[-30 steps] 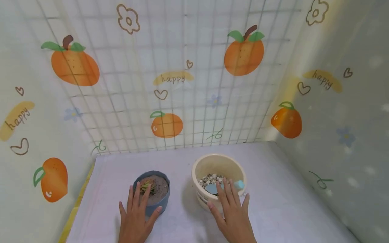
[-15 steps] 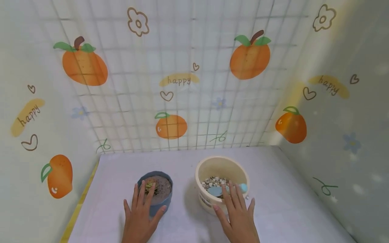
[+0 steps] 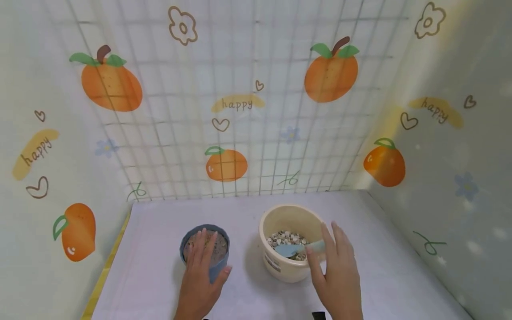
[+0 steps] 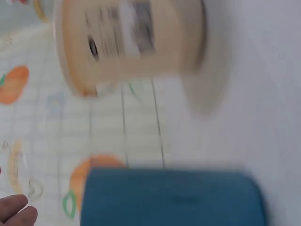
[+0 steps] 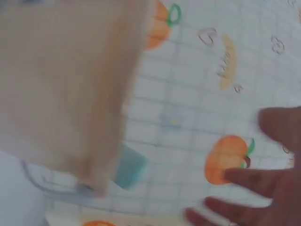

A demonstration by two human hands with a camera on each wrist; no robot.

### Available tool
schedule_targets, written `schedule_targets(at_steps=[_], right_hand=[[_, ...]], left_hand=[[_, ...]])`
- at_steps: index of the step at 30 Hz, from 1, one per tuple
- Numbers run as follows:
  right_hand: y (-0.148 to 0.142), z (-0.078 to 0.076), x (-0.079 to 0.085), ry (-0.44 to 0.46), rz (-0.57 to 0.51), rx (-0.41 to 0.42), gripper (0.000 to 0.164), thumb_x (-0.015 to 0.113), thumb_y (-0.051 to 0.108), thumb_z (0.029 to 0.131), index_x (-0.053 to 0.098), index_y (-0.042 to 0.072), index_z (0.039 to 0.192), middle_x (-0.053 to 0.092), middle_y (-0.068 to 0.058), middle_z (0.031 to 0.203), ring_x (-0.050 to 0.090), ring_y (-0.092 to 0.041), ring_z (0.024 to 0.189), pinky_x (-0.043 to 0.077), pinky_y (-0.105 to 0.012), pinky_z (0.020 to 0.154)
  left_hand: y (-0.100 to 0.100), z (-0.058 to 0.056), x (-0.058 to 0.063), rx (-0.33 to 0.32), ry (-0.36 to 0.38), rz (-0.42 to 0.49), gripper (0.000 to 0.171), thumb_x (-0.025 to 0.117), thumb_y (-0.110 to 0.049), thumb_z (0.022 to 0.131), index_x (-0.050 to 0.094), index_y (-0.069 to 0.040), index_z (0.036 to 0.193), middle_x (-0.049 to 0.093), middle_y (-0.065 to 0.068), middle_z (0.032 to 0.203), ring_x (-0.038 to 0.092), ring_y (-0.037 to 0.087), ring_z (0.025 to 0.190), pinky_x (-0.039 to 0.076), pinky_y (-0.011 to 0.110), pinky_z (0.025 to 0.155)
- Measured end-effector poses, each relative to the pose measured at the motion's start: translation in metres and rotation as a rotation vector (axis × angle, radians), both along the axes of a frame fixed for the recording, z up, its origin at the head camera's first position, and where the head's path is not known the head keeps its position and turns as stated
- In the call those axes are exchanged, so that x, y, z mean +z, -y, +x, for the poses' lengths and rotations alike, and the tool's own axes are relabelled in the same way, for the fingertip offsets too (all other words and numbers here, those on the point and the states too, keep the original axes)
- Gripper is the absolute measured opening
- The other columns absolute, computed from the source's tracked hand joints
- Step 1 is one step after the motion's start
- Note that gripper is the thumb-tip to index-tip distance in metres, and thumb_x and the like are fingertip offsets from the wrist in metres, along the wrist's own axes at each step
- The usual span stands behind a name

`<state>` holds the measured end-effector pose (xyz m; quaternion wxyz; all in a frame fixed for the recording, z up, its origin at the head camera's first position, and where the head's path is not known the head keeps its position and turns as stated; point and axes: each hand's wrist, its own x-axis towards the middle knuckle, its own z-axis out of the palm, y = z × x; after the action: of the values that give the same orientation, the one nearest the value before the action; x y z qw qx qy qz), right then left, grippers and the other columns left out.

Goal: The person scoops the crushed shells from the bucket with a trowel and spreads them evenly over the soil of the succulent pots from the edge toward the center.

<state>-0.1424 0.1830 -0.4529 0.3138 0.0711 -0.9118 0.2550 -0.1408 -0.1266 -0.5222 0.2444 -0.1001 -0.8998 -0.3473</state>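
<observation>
My left hand (image 3: 200,278) is over the near side of a blue pot (image 3: 219,269), its fingers extended above the brown soil (image 3: 220,249). The plant in the pot is mostly hidden behind those fingers. To the right stands a cream bucket (image 3: 286,272) with whitish pebbles (image 3: 288,237) inside. A light blue trowel (image 3: 285,250) lies in the bucket with its handle leaning over the right rim. My right hand (image 3: 339,273) is beside that rim, fingers spread and overlapping the handle. In the right wrist view the handle end (image 5: 129,168) shows apart from the fingers.
A white cloth (image 3: 244,222) covers the tabletop. Behind and at both sides hang pale sheets with printed oranges (image 3: 226,165); a wire grid (image 3: 256,133) shows through the back one. A yellow strip (image 3: 102,273) runs along the table's left edge.
My right hand has moved right, from in front of the bucket to its right rim at the trowel's handle. The left hand has shifted slightly right and forward over the blue pot.
</observation>
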Motion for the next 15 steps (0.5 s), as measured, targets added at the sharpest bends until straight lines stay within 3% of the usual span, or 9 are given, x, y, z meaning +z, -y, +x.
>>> schedule_targets(at_steps=[2,5,9,11,15], right_hand=[[-0.006,-0.005,0.011,0.074,0.007,-0.065,0.067,0.067,0.031,0.103,0.043,0.002,0.158,0.038,-0.028,0.158,0.042,-0.051,0.137,0.048,-0.074,0.088],[-0.015,-0.014,0.025,0.291,0.019,-0.141,0.068,0.061,0.037,0.106,0.042,-0.008,0.153,0.042,-0.037,0.144,0.055,-0.054,0.116,0.053,-0.071,0.076],[-0.022,-0.024,0.037,0.572,0.006,-0.152,0.071,0.054,0.043,0.106,0.042,-0.015,0.146,0.050,-0.041,0.126,0.061,-0.054,0.100,0.051,-0.067,0.079],[-0.022,-0.029,0.040,0.615,-0.011,-0.128,0.069,0.055,0.042,0.105,0.045,-0.015,0.141,0.056,-0.037,0.119,0.062,-0.050,0.099,0.050,-0.066,0.079],[-0.016,-0.039,0.044,0.582,-0.010,-0.084,0.056,0.059,0.038,0.102,0.054,-0.014,0.124,0.061,-0.025,0.096,0.062,-0.039,0.085,0.050,-0.059,0.070]], left_hand=[[-0.014,-0.001,0.003,-0.046,-0.012,0.077,0.079,0.067,-0.050,0.101,0.028,-0.031,0.167,0.022,0.009,0.171,0.021,0.032,0.155,0.031,0.069,0.112],[-0.039,-0.002,0.006,-0.119,0.031,0.201,0.075,0.066,-0.049,0.102,0.030,-0.035,0.165,0.024,0.005,0.171,0.025,0.031,0.154,0.038,0.068,0.108],[-0.073,-0.007,0.005,-0.214,0.168,0.356,0.068,0.062,-0.047,0.104,0.032,-0.035,0.164,0.024,-0.001,0.170,0.026,0.030,0.154,0.033,0.067,0.112],[-0.086,-0.012,0.002,-0.258,0.228,0.432,0.066,0.060,-0.044,0.105,0.033,-0.032,0.164,0.023,-0.001,0.170,0.024,0.031,0.154,0.028,0.068,0.114],[-0.105,-0.023,-0.004,-0.310,0.298,0.549,0.064,0.057,-0.043,0.107,0.033,-0.028,0.164,0.016,0.000,0.170,0.017,0.031,0.156,0.022,0.069,0.116]])
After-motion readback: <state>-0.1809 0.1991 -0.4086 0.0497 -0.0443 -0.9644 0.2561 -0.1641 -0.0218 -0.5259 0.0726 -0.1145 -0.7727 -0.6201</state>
